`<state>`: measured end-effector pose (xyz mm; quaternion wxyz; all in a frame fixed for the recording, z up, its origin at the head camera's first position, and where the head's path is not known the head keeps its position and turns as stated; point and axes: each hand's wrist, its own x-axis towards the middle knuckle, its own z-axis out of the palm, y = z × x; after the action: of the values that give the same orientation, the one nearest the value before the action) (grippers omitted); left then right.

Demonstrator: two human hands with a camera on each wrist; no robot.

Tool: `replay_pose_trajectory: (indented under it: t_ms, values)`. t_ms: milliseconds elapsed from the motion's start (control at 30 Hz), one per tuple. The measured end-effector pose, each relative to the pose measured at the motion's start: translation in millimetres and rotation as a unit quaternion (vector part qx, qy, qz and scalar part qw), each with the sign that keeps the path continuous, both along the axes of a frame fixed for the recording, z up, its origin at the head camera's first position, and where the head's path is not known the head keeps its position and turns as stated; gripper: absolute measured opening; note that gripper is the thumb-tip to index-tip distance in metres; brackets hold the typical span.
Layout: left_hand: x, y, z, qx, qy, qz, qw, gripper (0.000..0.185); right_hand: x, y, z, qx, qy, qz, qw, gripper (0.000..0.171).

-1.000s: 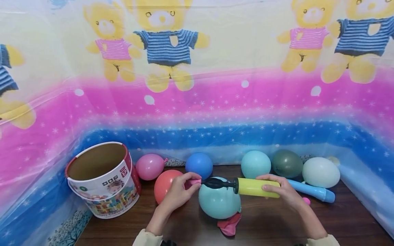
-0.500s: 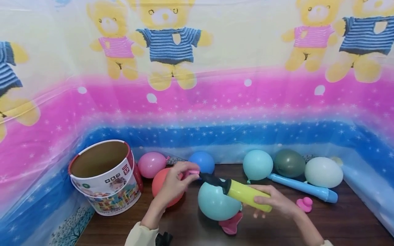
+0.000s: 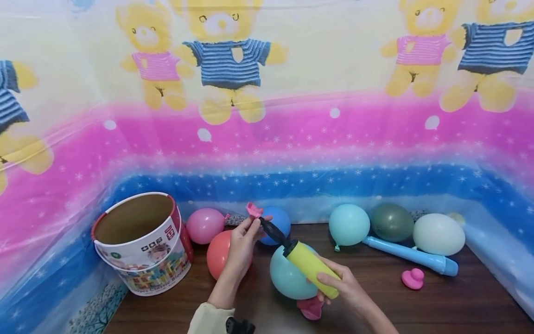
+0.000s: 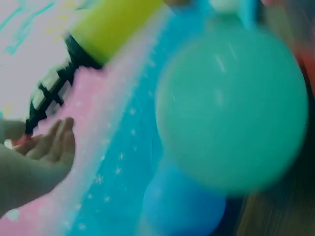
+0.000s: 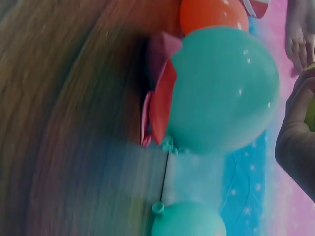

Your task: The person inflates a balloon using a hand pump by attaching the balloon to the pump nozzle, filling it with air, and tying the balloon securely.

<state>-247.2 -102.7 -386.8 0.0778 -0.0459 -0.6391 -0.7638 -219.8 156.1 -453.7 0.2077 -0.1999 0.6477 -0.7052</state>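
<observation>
In the head view my left hand [image 3: 241, 248] pinches a limp pink balloon [image 3: 254, 210] at the black nozzle tip of a balloon pump [image 3: 306, 264]. The balloon's body pokes up above the fingertips. My right hand [image 3: 340, 284] grips the pump's yellow barrel near its lower end, and the pump slants up to the left. Behind the barrel sits an inflated teal balloon [image 3: 289, 276], with flat pink and red balloons [image 5: 162, 93] beside it on the table. The left wrist view is blurred, but my left hand [image 4: 44, 164] shows at the nozzle.
A printed bucket [image 3: 143, 250] stands at the left. Along the back lie pink [image 3: 205, 226], blue [image 3: 278, 226], teal [image 3: 349, 224], dark green [image 3: 392, 221] and pale [image 3: 439, 234] balloons. Red balloon [image 3: 218, 255] is by my left forearm; blue tube [image 3: 410, 255] and pink knobbed piece [image 3: 413, 279] lie right.
The pump has swung from level to a steep slant, its nozzle raised. My left hand has risen, and the limp balloon now shows above its fingers. My right hand has moved left and down.
</observation>
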Motion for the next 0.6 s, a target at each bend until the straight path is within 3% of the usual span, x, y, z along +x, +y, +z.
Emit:
replay_pose_trajectory:
  t_ms: [100,200,400,500,600]
  values:
    - [-1.8,5,3.3,0.151,-0.008,-0.054,0.9871,0.041,3.6,-10,-1.5,-0.006,-0.002,-0.009,1.0,0.059]
    - [-1.8,8,7.2,0.226,-0.011,-0.059,0.9721,0.037,6.6,-18,-2.0,-0.008,-0.008,-0.02,1.0,0.059]
    - [-2.8,10,7.8,0.279,-0.007,-0.037,0.9595,0.027,9.9,-25,-0.9,0.0,-0.042,-0.065,0.997,0.059]
    - [-3.1,10,3.7,0.279,0.001,-0.029,0.96,0.032,10.9,-25,-0.5,-0.002,-0.044,-0.068,0.997,0.06]
    - [-3.1,9,-1.2,0.253,0.009,-0.013,0.9674,0.031,11.8,-25,-0.6,-0.007,-0.045,-0.059,0.997,0.06]
